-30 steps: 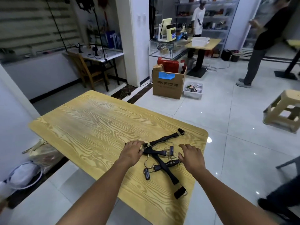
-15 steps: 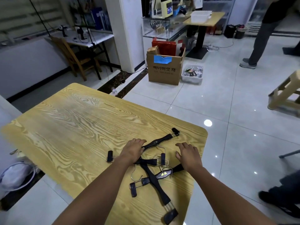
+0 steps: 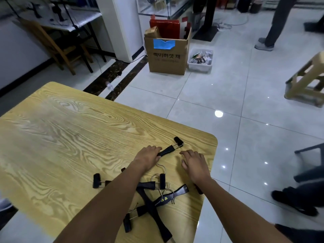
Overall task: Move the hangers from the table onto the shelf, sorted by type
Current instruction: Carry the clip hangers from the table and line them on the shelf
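Table (image 3: pixel 70 137): wood-grain top under both hands.
Cardboard box (image 3: pixel 167 64): on the floor, well beyond the hands.
Pile of hangers (image 3: pixel 152 202): black clip hangers crossed on the table, behind the hands, under and between the forearms.
Black hanger (image 3: pixel 169 149): on the table, running out from under the left hand.
Left hand (image 3: pixel 146 157): fingers curled over this hanger's bar, grasping it.
Right hand (image 3: pixel 194 163): released, fingers loosely spread on the tabletop, holding nothing.

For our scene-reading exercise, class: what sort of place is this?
Probably a small shop or its back room: a glass display counter, a cardboard box stuffed with red packaging, and black clip hangers on a wooden table.
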The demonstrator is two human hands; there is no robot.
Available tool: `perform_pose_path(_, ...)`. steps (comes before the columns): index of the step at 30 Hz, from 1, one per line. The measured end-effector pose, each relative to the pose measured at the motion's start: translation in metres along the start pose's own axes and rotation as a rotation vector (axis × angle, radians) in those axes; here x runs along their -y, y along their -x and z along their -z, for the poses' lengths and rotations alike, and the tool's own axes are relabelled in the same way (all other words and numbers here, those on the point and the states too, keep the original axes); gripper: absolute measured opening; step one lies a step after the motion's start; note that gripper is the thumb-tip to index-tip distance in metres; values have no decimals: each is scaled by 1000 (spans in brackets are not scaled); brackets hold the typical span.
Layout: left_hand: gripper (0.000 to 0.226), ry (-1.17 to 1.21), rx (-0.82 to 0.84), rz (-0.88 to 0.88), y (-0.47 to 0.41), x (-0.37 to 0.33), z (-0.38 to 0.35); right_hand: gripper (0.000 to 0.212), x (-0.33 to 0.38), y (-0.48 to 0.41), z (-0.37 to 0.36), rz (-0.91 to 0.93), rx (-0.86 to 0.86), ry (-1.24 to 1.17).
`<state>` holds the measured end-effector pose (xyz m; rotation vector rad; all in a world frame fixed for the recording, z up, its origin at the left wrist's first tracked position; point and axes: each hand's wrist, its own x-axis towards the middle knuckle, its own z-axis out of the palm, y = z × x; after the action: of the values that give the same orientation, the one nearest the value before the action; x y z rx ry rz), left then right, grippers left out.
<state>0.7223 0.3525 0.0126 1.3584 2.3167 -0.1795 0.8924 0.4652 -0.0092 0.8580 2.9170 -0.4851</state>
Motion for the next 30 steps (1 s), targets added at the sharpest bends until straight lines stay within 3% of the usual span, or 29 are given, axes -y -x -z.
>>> perform_pose_path(6,50,27,53,35,-26,-4,-12,36,-15,-9,-12,-17,20,-46)
perform_pose_path(15,51,321,14,114,-39,23,-14,33,-14,-13,-23,-26,11,-76)
perform_pose_path(23,54,347,-66,129,-32,71,-6,34,8,-25,-21,-39,30,-24)
perform_pose_path(30,55,286,66,37,-25,101,-9,34,44,-32,-29,33,41,-22)
